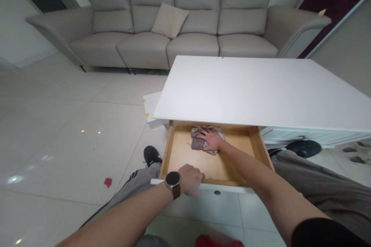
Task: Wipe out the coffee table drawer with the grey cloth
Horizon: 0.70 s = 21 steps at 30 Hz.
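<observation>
A wooden drawer (179, 162) stands pulled out from the white table (261, 88). Inside it, towards the back, lies a crumpled grey-brown patterned cloth (198, 144). My right hand (212, 139) reaches over the drawer's right side and presses on this cloth, its fingers parted and curled over the fabric. At the drawer's front edge is my left hand (191, 179), fingers closed over the top of the front panel. A watch (173, 179) is on my left wrist. The drawer's round dark knob (217, 192) shows just right of that hand.
A long grey sofa (193, 48) with a beige cushion (170, 20) stands behind the table. Beside the table's left end sits a white box (152, 104) with yellow marks. My legs straddle the drawer. A red scrap (108, 182) lies on the tiled floor (72, 142).
</observation>
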Tool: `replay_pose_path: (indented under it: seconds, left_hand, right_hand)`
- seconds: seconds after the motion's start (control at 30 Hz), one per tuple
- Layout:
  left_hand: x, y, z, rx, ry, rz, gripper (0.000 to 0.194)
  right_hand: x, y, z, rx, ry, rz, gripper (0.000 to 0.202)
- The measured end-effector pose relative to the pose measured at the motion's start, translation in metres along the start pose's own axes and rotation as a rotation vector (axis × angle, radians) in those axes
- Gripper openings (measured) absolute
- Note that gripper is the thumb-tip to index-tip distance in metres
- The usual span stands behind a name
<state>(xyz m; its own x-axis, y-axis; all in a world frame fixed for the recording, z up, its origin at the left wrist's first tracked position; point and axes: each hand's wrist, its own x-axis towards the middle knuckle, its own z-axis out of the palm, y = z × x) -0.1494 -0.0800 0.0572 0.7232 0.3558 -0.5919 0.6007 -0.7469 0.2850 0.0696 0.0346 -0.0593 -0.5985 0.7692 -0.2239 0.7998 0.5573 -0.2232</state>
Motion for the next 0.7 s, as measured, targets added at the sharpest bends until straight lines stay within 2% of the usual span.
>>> replay_pose_path:
  seconds: [0.1,0.17,0.27,0.33,0.53,0.7]
  left_hand:
    - [0.001,-0.001,0.001,0.012,0.017,0.011,0.038]
    - [0.001,-0.001,0.002,0.018,0.025,0.02,0.037]
    - [0.001,-0.001,0.002,0.019,0.01,0.015,0.037]
    - [0.001,0.0,0.0,0.018,-0.004,0.012,0.037]
    - [0.003,0.001,0.001,0.032,-0.01,0.008,0.039]
    - [0.003,0.002,0.002,0.032,-0.012,0.019,0.038]
  right_hand:
    - [-0.061,0.04,0.006,-0.049,-0.007,0.127,0.083]
    - [-0.1,0.061,0.013,-0.086,0.01,0.288,0.081]
    - [-0.135,0.072,0.023,-0.169,0.076,0.534,0.075]
    - [-0.14,0.067,0.028,-0.203,0.11,0.608,0.073]
    - [-0.12,0.042,0.031,-0.166,0.18,0.782,0.071]
    - [-0.132,0.043,0.025,-0.111,0.117,0.692,0.071]
